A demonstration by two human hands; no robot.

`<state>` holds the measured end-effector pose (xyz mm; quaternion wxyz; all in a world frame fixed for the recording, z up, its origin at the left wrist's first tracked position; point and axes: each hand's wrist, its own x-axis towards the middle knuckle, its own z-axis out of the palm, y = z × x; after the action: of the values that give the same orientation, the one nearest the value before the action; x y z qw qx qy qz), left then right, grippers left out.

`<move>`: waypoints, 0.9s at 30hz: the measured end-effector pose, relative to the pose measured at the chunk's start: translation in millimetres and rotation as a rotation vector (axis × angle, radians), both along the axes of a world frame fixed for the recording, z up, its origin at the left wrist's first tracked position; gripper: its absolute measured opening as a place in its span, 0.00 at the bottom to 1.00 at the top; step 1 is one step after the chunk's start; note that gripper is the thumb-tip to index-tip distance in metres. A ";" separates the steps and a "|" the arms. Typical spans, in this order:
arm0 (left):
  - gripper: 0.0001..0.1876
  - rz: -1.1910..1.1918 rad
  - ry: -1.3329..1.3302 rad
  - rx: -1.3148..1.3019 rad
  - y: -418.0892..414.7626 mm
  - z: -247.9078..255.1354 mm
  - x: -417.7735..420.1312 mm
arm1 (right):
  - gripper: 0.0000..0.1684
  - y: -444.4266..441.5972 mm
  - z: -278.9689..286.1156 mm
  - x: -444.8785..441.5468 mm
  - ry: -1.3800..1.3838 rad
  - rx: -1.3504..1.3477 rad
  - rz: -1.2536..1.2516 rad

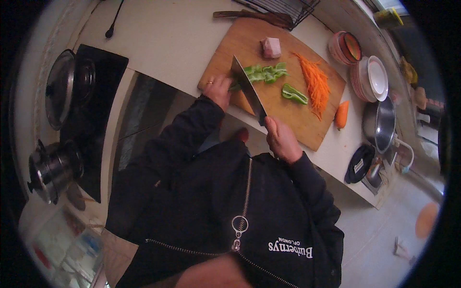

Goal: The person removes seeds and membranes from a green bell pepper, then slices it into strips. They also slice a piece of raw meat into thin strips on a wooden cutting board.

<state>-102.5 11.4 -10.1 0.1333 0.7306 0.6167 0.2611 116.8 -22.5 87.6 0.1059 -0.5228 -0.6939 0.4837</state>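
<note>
My right hand [282, 138] grips the handle of a cleaver-style kitchen knife [250, 90]. Its broad blade slants up and left over the wooden cutting board [252, 34]. Just left of the blade, my left hand [218, 90] has its fingers bent over a piece of green pepper, mostly hidden by the fingers and blade. Cut green pepper pieces [268, 73] lie right of the blade, and a hollow pepper section [294, 94] rests nearer me. Shredded carrot [315, 84] forms a long heap on the board's right side. A pink block of meat [271, 48] sits towards the back.
A carrot chunk [341, 114] lies on the counter beside stacked bowls [360, 81] and a metal basin [378, 124]. Behind the board are a wooden utensil [248, 15] and a wire rack [284, 7]. At left, a lidded pan [61, 90] and a pot [54, 174] stand by the black cooktop [95, 118].
</note>
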 end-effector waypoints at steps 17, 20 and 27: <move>0.26 -0.028 0.145 0.280 21.5 60.4 16.8 | 0.17 -37.7 11.2 36.1 0.349 -0.174 -0.580; 0.23 -0.345 -0.112 0.263 11.1 44.1 74.0 | 0.17 -55.3 -6.7 64.6 0.276 0.079 -0.709; 0.12 -0.407 0.013 0.116 38.3 -8.5 162.3 | 0.14 -59.1 1.9 110.9 0.087 0.053 -0.803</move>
<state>59.8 49.7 -18.6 0.1371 0.8480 0.4414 0.2593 227.7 -81.6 89.5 0.3291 -0.7284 -0.4418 0.4073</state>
